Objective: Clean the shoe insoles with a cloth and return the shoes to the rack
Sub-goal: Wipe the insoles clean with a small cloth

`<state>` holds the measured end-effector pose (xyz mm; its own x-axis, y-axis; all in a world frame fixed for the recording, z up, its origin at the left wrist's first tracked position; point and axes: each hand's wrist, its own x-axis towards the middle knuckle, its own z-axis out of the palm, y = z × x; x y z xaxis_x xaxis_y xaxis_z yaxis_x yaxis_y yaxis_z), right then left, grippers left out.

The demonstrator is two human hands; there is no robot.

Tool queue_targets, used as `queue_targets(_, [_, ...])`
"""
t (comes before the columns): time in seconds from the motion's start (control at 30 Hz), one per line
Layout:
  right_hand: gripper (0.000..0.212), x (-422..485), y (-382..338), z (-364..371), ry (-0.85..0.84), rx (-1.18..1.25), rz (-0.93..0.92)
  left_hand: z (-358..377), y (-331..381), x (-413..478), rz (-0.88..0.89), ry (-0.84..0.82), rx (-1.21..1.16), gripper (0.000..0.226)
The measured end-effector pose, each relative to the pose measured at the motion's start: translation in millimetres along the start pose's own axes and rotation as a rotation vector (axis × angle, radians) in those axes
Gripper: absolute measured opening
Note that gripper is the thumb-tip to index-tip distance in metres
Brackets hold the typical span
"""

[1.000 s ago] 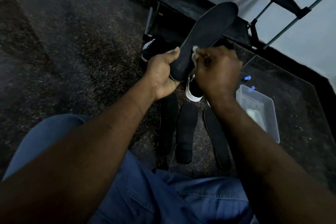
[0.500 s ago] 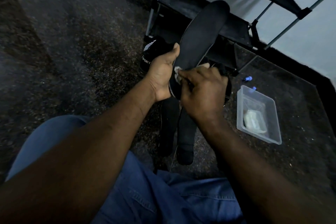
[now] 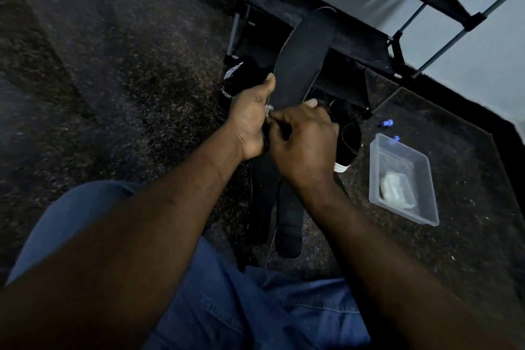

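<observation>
**Pulled back to the heel**

Drawn down the raised insole point(image 3: 304, 57) over the past second with the right hand point(image 3: 304, 145), now knuckle to knuckle with the left hand point(image 3: 250, 119) at the heel end, and tipped nearer upright meanwhile. Grips that heel with the left, thumb laid up the near edge, other fingers hidden behind. Pinches a scrap of white cloth point(image 3: 269, 108) under curled right fingers, against the insole's lower face, most of it out of sight. Holds the insole clear of the floor before the rack point(image 3: 360, 45), long axis running up and away from both hands, toe overlapping the bottom shelf. Judged mid-wipe: next stroke probably outward along that axis toward the toe, with the right hand to travel and the left to anchor. Below the wrists, more insoles point(image 3: 262, 196) flat on the speckled floor; a black shoe point(image 3: 235, 85) left of the hands and a second shoe point(image 3: 348, 133) right, both at the rack's foot, not on it. Well apart to the right, a clear tub point(image 3: 403, 150) with something pale inside.
</observation>
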<state>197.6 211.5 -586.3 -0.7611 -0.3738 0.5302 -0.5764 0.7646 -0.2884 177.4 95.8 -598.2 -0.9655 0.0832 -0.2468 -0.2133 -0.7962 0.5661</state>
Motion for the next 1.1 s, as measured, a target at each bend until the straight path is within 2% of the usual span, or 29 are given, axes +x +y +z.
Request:
queue_targets(0.17, [0.022,35,17,-12,0.086,-0.191,0.093,5,0,-1,0.005,-0.049,-0.016,0.056])
queue_targets(0.33, [0.027,62,32,-18,0.129,-0.125,0.238,4,-1,0,0.005,-0.076,-0.043,0.055])
queue_targets(0.47, [0.02,29,9,-3,0.03,-0.032,0.108,-5,-1,8,0.02,-0.05,-0.013,0.059])
queue_targets(0.57, [0.022,11,6,-3,-0.016,-0.078,0.031,-5,-2,11,0.029,-0.025,-0.025,0.06])
queue_targets(0.7, [0.024,32,25,-12,0.043,-0.222,0.101,-1,-4,8,0.016,-0.036,-0.057,0.058])
queue_targets(0.9, [0.022,54,22,-4,0.104,-0.024,0.275,-2,3,5,0.019,-0.038,-0.085,0.058])
queue_targets(1.0, [0.021,33,3,10,0.033,0.076,0.189,-6,4,3,0.021,-0.004,-0.05,0.058])
queue_targets(1.1, [0.023,18,1,10,-0.03,0.062,0.09,-9,1,7,0.045,0.053,-0.035,0.056])
